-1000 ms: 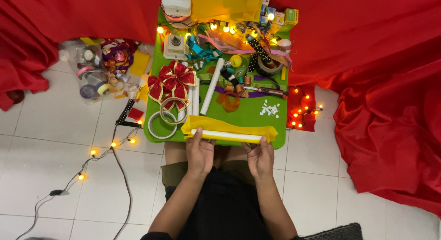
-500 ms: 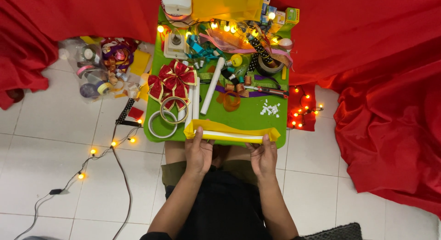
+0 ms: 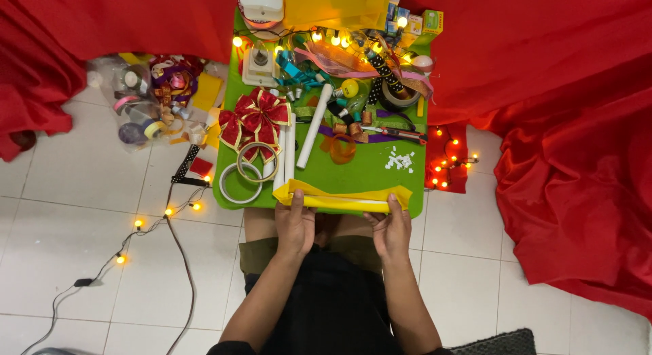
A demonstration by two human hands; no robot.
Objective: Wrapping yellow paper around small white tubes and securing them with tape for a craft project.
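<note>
My left hand (image 3: pixel 294 222) grips the left end of the yellow fabric (image 3: pixel 343 195), fingers closed over it, while my right hand (image 3: pixel 392 226) pinches its right end. I see the fabric wrapped around a white roll (image 3: pixel 339 203) at the lower edge of the green tabletop (image 3: pixel 367 175), centre frame. A red bow (image 3: pixel 255 118) sits upper left of it.

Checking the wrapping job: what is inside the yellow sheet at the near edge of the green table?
A white strip shows through the yellow sheet, apparently a stick or tube. The left hand and right hand grip the ends, so its full length and ends are covered.
</note>
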